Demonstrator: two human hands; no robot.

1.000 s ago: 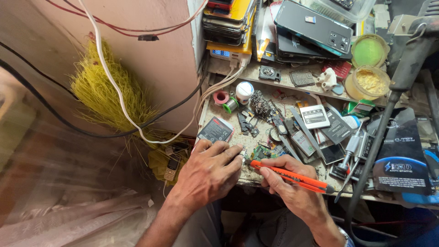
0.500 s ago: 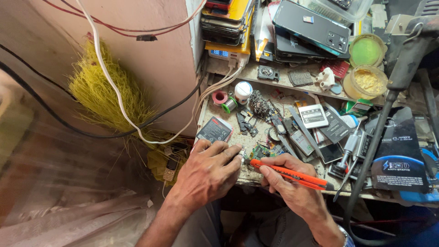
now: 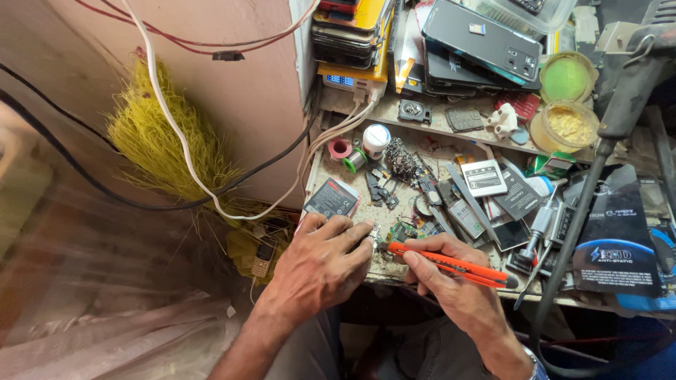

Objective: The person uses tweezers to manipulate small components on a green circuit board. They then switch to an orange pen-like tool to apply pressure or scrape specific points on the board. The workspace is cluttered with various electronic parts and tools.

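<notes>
My right hand (image 3: 451,285) grips an orange utility knife (image 3: 451,264) like a pen, its tip pointing left at a small metal part (image 3: 374,236) on the near edge of the workbench (image 3: 384,271). My left hand (image 3: 320,264) lies flat beside it, fingertips pinching or pressing that small part. A small green circuit board (image 3: 403,231) lies just beyond the knife tip. A dark phone battery (image 3: 331,199) rests just past my left fingers.
The bench is crowded with phone parts, batteries (image 3: 484,177), solder spools (image 3: 376,138), a wire tangle (image 3: 401,160), and stacked phones (image 3: 482,42). Two round tubs (image 3: 567,77) stand at the back right. A yellow broom (image 3: 165,144) and cables (image 3: 183,151) hang on the left wall.
</notes>
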